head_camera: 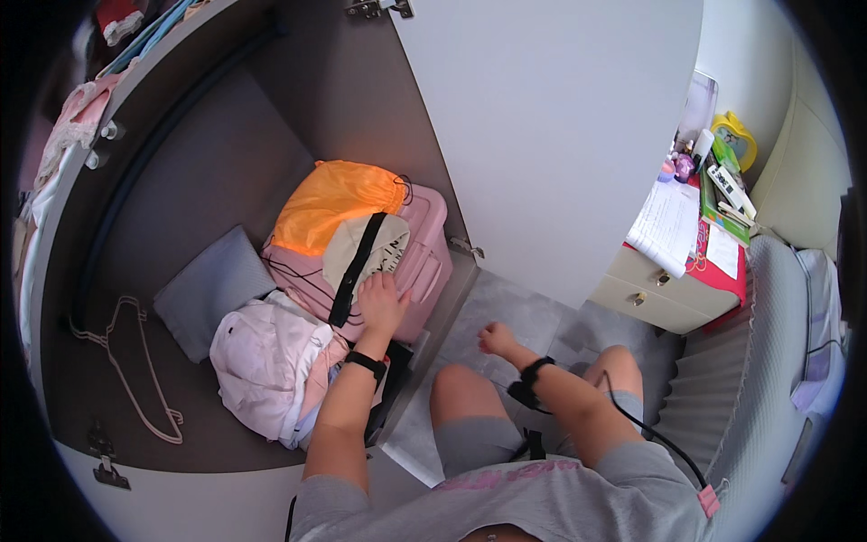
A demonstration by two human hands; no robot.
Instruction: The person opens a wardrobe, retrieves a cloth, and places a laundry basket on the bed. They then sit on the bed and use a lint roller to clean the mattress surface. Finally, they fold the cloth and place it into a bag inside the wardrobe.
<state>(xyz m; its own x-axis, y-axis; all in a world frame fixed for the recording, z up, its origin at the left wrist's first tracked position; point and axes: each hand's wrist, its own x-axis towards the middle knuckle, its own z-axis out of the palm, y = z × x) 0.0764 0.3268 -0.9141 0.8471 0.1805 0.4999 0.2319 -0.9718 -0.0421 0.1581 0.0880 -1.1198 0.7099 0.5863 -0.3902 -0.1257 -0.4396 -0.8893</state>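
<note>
My left hand (383, 301) lies on the near end of a beige canvas bag (345, 247), its thumb spread over a pink plastic storage box (430, 261). A black strap (359, 267) crosses the bag beside my fingers, and printed letters show on the cloth. Behind it, an orange drawstring bag (335, 203) also rests on the box. Heaped left of my forearm is a pile of pale pink and white clothing (267, 366). My right hand (498, 339) hangs above the tiled floor near my knees, fingers curled in, and nothing shows in it.
All this sits inside an open wardrobe with a raised front edge (433, 325). A grey cushion (210, 291) and a clothes hanger (145, 372) lie deeper inside. The white door (555, 135) stands open ahead. At right are a drawer cabinet (650, 284) with papers and a bed (779, 325).
</note>
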